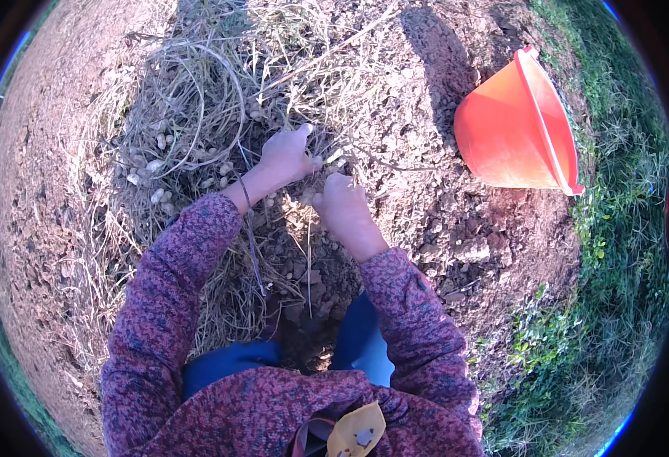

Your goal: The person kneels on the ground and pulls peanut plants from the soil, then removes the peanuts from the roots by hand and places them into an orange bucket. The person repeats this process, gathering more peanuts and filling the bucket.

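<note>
Dried peanut plants lie in a tangled heap before me, with pale peanut pods among the stems. My left hand rests at the heap's right edge, back upward, one finger poking out. A pale piece of stem or pod shows just beyond its thumb. Close by on the right, my right hand is curled, its fingers turned toward the left hand. Small pods or clods blur at its fingertips. What either palm contains is hidden. A thin dark stem or cord crosses my left wrist.
An orange-red bucket lies tipped on its side at the right, its mouth facing away from me. Dry, cloddy soil surrounds the heap. Green grass borders the right side. More dry stems lie beside my knees.
</note>
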`<action>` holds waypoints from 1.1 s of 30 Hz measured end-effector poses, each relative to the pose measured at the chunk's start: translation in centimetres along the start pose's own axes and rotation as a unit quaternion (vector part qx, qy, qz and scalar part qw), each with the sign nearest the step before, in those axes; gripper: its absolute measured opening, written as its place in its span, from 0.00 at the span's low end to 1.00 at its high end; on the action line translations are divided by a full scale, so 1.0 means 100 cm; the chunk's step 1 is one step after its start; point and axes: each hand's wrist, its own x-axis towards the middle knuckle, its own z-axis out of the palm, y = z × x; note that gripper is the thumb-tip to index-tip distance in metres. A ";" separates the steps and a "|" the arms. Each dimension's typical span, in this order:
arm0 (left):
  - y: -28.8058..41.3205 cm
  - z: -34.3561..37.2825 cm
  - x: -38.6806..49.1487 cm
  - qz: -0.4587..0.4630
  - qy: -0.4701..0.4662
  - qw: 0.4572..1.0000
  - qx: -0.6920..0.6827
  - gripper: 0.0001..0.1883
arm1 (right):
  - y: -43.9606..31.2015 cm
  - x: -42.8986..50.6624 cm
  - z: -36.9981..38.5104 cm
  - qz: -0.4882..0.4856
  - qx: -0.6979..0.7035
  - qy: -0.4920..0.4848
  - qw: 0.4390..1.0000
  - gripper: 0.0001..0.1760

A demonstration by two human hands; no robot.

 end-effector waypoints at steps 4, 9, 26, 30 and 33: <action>-0.009 0.005 0.000 -0.018 0.043 0.999 -0.015 0.23 | 0.011 -0.008 -0.014 0.170 0.422 -0.214 0.864 0.14; -0.015 0.017 0.015 0.003 0.045 0.996 -0.079 0.25 | 0.017 -0.014 0.043 0.151 0.526 -0.011 0.837 0.15; -0.051 0.033 0.026 -0.016 0.073 0.985 -0.157 0.16 | 0.043 -0.028 0.027 -0.016 0.759 -0.140 0.636 0.09; -0.061 0.020 0.026 -0.066 0.007 0.968 -0.241 0.11 | 0.030 -0.015 0.035 0.177 0.649 -0.020 0.740 0.13; -0.034 -0.002 0.015 -0.085 0.030 0.974 -0.208 0.13 | 0.019 0.003 0.068 0.179 0.453 0.039 0.873 0.19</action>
